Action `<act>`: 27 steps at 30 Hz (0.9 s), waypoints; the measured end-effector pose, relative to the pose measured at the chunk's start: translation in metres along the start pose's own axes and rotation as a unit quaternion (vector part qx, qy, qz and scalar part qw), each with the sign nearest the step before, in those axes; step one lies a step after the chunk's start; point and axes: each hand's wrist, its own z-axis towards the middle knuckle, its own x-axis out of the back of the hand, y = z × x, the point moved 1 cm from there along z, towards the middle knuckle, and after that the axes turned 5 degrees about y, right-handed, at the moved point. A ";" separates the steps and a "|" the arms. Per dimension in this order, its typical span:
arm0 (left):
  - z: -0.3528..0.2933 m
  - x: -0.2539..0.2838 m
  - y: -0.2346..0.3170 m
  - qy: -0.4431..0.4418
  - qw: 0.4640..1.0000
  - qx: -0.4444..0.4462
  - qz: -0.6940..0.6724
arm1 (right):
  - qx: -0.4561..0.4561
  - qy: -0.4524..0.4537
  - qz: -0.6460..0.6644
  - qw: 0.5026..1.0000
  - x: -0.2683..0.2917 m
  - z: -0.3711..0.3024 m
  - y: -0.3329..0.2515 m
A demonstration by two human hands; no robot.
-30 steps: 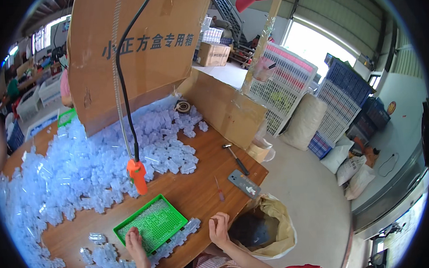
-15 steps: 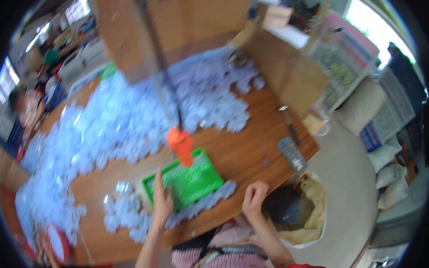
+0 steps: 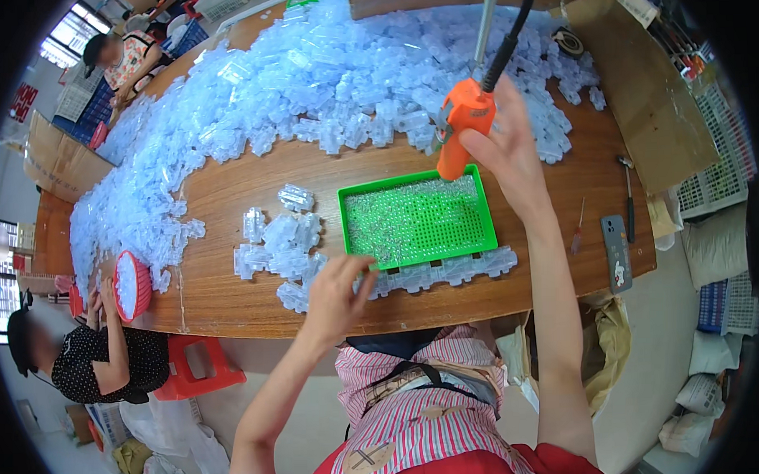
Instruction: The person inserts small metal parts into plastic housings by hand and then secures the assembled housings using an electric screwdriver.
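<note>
My right hand (image 3: 517, 153) is wrapped round an orange electric screwdriver (image 3: 466, 125) that hangs from a cord above the table. Its lower end is over the far right part of a green tray (image 3: 343, 230), which holds many small shiny pieces (image 3: 387, 224). At the tray's near left corner is my left hand (image 3: 338, 299), fingers apart and nothing visible in them. Whether its fingertips touch the tray's contents, I cannot tell. Clear plastic parts (image 3: 292, 240) lie left of the tray, and a row of joined clear parts (image 3: 448, 273) runs along its near side.
A large heap of clear bluish plastic parts (image 3: 266, 90) covers the table's far and left side. At right lie a phone (image 3: 617, 254), a hammer (image 3: 629, 199) and a thin screwdriver (image 3: 577, 227). A co-worker with a red basket (image 3: 144, 287) sits at left; another person (image 3: 131, 66) sits farther back.
My right hand has risen from the table's near edge and taken hold of the electric screwdriver. My left hand, earlier pointing upward, is now lower at the tray's corner. The view has turned.
</note>
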 end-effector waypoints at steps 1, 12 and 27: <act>-0.009 -0.001 0.003 -0.009 0.999 -0.011 0.035 | -0.111 -0.084 0.017 0.990 -0.004 0.011 0.001; -0.050 -0.028 -0.008 0.056 0.977 0.034 0.201 | -0.101 -0.082 -0.047 0.990 -0.058 -0.011 0.006; -0.066 -0.026 -0.009 0.035 0.988 0.016 0.149 | -0.072 -0.101 0.043 0.991 -0.044 -0.048 0.005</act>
